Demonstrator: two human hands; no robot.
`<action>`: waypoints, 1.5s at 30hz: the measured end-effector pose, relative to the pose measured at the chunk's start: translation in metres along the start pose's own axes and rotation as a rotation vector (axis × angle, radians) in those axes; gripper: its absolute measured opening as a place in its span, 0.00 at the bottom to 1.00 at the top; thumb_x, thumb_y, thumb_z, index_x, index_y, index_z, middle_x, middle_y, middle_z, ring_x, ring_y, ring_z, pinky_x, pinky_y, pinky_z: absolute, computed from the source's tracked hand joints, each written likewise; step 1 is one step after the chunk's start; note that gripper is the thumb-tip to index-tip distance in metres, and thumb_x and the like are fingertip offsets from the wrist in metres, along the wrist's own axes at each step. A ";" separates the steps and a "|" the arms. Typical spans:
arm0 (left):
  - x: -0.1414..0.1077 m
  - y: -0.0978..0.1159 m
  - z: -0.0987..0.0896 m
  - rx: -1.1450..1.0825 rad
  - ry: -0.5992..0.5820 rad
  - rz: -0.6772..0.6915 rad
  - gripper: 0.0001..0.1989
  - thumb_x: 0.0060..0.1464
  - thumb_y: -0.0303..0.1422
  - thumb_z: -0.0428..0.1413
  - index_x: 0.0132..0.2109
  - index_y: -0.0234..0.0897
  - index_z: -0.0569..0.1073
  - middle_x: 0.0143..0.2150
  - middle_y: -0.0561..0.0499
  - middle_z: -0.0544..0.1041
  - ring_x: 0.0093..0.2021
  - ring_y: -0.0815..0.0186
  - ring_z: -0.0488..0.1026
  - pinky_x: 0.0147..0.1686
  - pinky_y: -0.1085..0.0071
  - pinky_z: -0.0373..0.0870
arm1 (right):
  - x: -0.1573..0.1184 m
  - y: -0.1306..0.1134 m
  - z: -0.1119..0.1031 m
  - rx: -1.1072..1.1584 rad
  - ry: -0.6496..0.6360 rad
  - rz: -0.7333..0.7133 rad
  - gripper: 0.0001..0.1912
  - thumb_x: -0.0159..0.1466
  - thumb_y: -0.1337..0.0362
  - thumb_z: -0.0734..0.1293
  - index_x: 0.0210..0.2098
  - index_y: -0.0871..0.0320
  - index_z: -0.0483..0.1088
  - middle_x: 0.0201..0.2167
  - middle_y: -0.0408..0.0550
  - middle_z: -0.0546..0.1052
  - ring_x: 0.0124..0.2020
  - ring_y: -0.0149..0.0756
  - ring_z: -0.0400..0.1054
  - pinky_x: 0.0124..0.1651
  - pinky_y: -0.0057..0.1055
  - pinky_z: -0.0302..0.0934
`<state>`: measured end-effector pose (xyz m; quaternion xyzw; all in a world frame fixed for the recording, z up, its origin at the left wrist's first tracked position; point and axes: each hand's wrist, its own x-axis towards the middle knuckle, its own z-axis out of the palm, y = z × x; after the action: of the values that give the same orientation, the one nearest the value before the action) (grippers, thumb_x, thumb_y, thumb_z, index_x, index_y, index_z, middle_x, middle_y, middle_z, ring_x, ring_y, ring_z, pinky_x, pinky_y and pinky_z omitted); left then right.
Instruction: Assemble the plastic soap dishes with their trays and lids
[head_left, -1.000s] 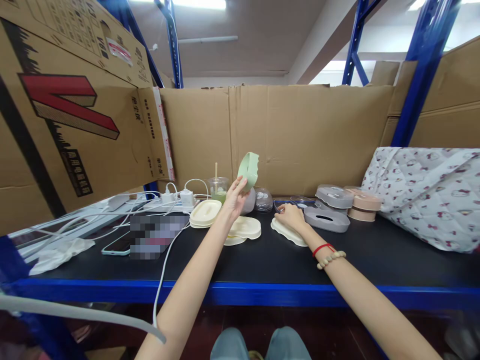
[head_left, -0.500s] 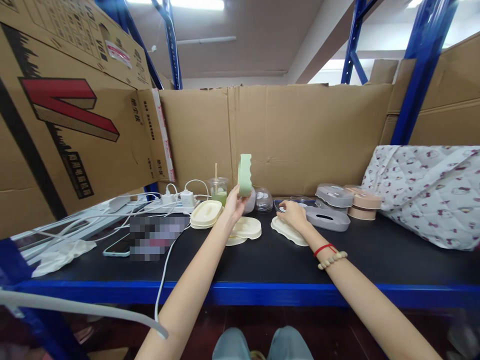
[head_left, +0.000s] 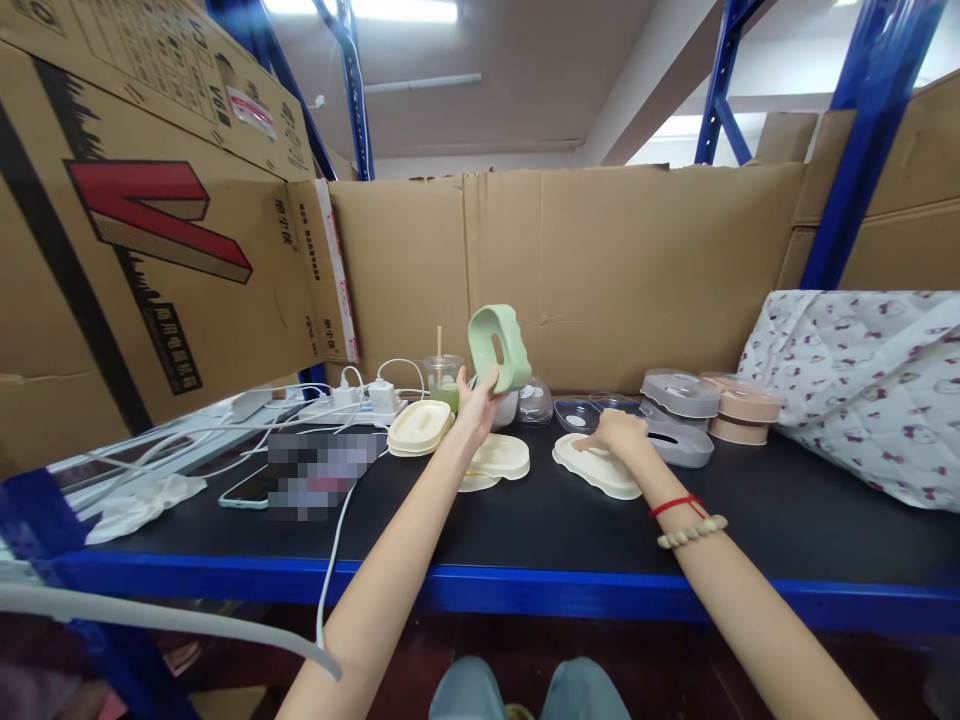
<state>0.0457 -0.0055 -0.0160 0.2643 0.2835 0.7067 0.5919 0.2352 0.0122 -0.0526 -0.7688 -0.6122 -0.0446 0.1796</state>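
Note:
My left hand [head_left: 480,405] is closed on a pale green plastic tissue box cover [head_left: 511,345], raised above the shelf. The cover is tilted, with its oval slot toward me and a wavy edge on the right. My right hand [head_left: 621,437] is low over a cream wavy-edged plastic piece [head_left: 596,468], its thumb stretched out to the left. Its other fingers are partly hidden, and whether they touch the cream piece is unclear. Just right of that hand lies a grey slotted cover [head_left: 684,445]. Behind it are clear plastic pieces [head_left: 576,415].
More cream pieces [head_left: 501,456] and a cream stack [head_left: 420,427] lie left of centre. A drink cup [head_left: 444,380] stands behind my left hand. Grey [head_left: 681,392] and pink covers [head_left: 742,400] are stacked at right. A phone [head_left: 246,490], chargers [head_left: 382,397] and cables occupy the left.
My left hand has turned the green cover from edge-on so that its slotted face shows. My right hand has shifted right, away from the clear pieces, over the cream piece's far end.

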 end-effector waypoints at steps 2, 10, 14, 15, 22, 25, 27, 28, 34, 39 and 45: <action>0.000 -0.001 -0.001 0.028 -0.047 0.008 0.28 0.48 0.22 0.58 0.55 0.44 0.62 0.43 0.51 0.77 0.44 0.67 0.75 0.45 0.67 0.73 | -0.001 -0.001 -0.003 -0.027 -0.082 0.038 0.25 0.39 0.49 0.75 0.31 0.59 0.74 0.35 0.59 0.78 0.42 0.50 0.72 0.42 0.43 0.64; -0.005 -0.003 -0.002 0.115 -0.207 -0.063 0.05 0.46 0.27 0.59 0.33 0.39 0.72 0.40 0.50 0.78 0.44 0.64 0.75 0.46 0.65 0.72 | -0.017 -0.012 -0.012 0.408 -0.381 0.013 0.17 0.45 0.53 0.72 0.13 0.57 0.66 0.11 0.45 0.69 0.21 0.38 0.69 0.26 0.33 0.64; -0.003 -0.002 -0.004 0.133 -0.231 -0.041 0.08 0.45 0.35 0.61 0.34 0.38 0.74 0.38 0.50 0.78 0.43 0.62 0.75 0.42 0.66 0.73 | -0.017 -0.016 -0.015 0.806 -0.315 -0.056 0.19 0.47 0.50 0.70 0.13 0.57 0.63 0.11 0.41 0.66 0.19 0.32 0.64 0.22 0.28 0.58; -0.002 -0.002 -0.005 0.161 -0.239 -0.015 0.09 0.44 0.37 0.61 0.33 0.38 0.75 0.37 0.49 0.78 0.43 0.61 0.75 0.41 0.65 0.73 | -0.016 -0.018 -0.016 0.901 -0.265 -0.093 0.20 0.47 0.49 0.69 0.14 0.57 0.63 0.12 0.40 0.66 0.20 0.31 0.63 0.23 0.27 0.57; -0.005 -0.015 -0.006 0.514 -0.232 0.224 0.09 0.40 0.35 0.64 0.21 0.35 0.74 0.25 0.50 0.74 0.36 0.62 0.73 0.38 0.69 0.70 | -0.016 -0.037 -0.013 1.449 0.250 -0.130 0.28 0.42 0.35 0.64 0.22 0.54 0.58 0.19 0.38 0.67 0.25 0.31 0.64 0.27 0.26 0.59; -0.010 -0.019 -0.005 0.556 -0.223 0.274 0.10 0.39 0.37 0.63 0.20 0.36 0.74 0.23 0.52 0.73 0.33 0.64 0.73 0.35 0.71 0.70 | -0.016 -0.042 -0.007 1.492 0.203 -0.134 0.32 0.42 0.32 0.62 0.30 0.53 0.61 0.24 0.40 0.72 0.30 0.35 0.68 0.29 0.28 0.62; -0.011 -0.021 -0.004 0.560 -0.211 0.280 0.12 0.38 0.39 0.64 0.19 0.36 0.73 0.21 0.52 0.72 0.32 0.64 0.73 0.33 0.71 0.70 | -0.016 -0.043 -0.004 1.493 0.158 -0.159 0.34 0.44 0.32 0.60 0.37 0.52 0.62 0.30 0.43 0.75 0.35 0.38 0.70 0.31 0.30 0.64; -0.011 -0.022 -0.004 0.559 -0.205 0.279 0.13 0.38 0.39 0.64 0.19 0.36 0.72 0.21 0.52 0.72 0.31 0.64 0.72 0.32 0.71 0.70 | -0.015 -0.043 -0.003 1.490 0.137 -0.171 0.35 0.45 0.32 0.60 0.40 0.52 0.63 0.34 0.44 0.76 0.37 0.39 0.70 0.33 0.31 0.65; -0.010 -0.022 -0.001 0.522 -0.183 0.049 0.13 0.38 0.40 0.65 0.23 0.35 0.74 0.21 0.48 0.73 0.25 0.63 0.71 0.22 0.68 0.69 | -0.019 -0.043 -0.010 1.357 -0.025 -0.196 0.38 0.58 0.35 0.44 0.54 0.52 0.60 0.46 0.49 0.75 0.43 0.41 0.71 0.39 0.35 0.66; -0.013 -0.021 0.001 0.575 -0.158 0.137 0.12 0.40 0.40 0.63 0.24 0.35 0.74 0.22 0.49 0.72 0.24 0.64 0.70 0.21 0.69 0.68 | -0.029 -0.049 -0.020 1.421 0.001 -0.206 0.37 0.54 0.34 0.55 0.50 0.55 0.64 0.44 0.49 0.76 0.44 0.41 0.71 0.41 0.34 0.66; -0.016 -0.018 0.001 0.581 -0.153 0.247 0.12 0.38 0.40 0.64 0.25 0.35 0.73 0.21 0.52 0.70 0.22 0.68 0.68 0.17 0.75 0.63 | -0.033 -0.050 -0.018 1.567 -0.066 -0.133 0.28 0.39 0.50 0.74 0.36 0.57 0.70 0.33 0.47 0.79 0.32 0.38 0.73 0.32 0.30 0.67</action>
<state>0.0608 -0.0189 -0.0289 0.5072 0.3937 0.6408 0.4209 0.1822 -0.0151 -0.0340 -0.3809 -0.5150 0.4122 0.6479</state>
